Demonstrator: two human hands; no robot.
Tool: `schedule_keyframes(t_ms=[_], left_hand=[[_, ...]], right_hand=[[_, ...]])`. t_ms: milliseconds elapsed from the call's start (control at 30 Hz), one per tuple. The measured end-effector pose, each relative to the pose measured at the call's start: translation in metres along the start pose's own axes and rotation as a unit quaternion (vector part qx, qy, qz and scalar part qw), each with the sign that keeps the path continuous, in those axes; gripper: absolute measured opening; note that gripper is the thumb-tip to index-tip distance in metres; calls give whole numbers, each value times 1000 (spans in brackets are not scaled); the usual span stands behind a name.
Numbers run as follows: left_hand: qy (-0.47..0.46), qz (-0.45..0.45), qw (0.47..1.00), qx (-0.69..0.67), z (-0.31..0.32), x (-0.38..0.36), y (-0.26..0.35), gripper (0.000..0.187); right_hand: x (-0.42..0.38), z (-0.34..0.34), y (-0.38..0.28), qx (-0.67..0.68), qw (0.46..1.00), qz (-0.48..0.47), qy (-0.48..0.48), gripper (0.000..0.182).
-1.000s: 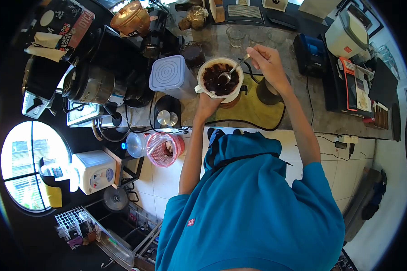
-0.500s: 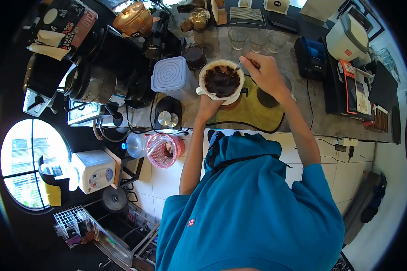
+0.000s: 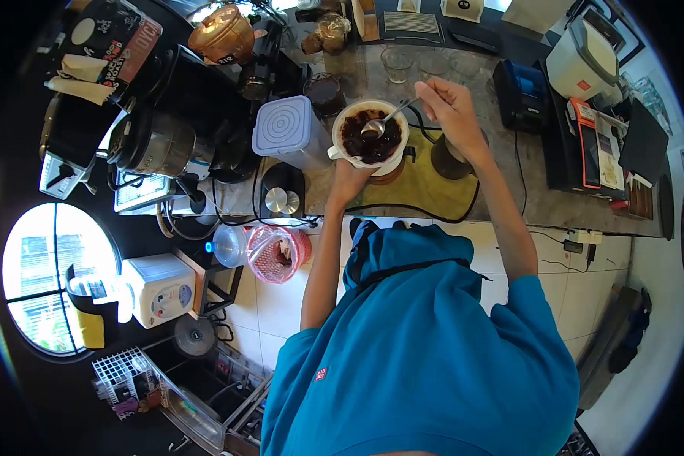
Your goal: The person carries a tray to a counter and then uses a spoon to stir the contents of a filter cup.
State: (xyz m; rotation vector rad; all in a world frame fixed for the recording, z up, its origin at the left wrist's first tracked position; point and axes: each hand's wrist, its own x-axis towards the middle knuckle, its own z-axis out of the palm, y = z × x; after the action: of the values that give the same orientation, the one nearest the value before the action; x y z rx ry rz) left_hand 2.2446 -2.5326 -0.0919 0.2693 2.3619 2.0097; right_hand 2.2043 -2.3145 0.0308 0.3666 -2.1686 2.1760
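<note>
A white dripper (image 3: 397, 158) holds wet dark coffee grounds (image 3: 357, 144) and stands near the counter's front edge. Around its lower left side my left hand (image 3: 351, 181) is closed, partly hidden under the rim. Pinched in the fingers of my right hand (image 3: 450, 106) is a metal spoon (image 3: 391, 118), whose bowl is above the grounds. A dark round vessel (image 3: 450, 159) sits on the olive cloth (image 3: 410, 199), under my right forearm.
To the left are a lidded plastic container (image 3: 285, 129) and a dark glass jar (image 3: 324, 93). Clear glasses (image 3: 397, 64) stand behind the dripper. A black printer (image 3: 520, 95) is at the right. A red bin (image 3: 281, 254) stands on the floor.
My right hand has risen slightly and moved right. The spoon's bowl, hidden in the grounds before, now shows above them. My left hand has stayed at the dripper.
</note>
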Motion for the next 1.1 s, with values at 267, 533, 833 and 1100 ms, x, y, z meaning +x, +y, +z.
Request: schedule_keyframes(t_ms=[267, 533, 833, 1100], left_hand=[[18, -6, 1000, 14, 1, -1, 1, 60], [3, -16, 1000, -4, 0, -1, 2, 61], [-2, -14, 1000, 5, 0, -1, 1, 63], [12, 5, 1000, 7, 2, 0, -1, 62]], right_hand=[[-6, 8, -24, -249, 959, -134, 19, 28], [-3, 9, 27, -224, 971, -83, 19, 31], [-5, -2, 27, 52, 997, 47, 34, 28], [-13, 1, -4, -57, 995, -54, 56, 24]])
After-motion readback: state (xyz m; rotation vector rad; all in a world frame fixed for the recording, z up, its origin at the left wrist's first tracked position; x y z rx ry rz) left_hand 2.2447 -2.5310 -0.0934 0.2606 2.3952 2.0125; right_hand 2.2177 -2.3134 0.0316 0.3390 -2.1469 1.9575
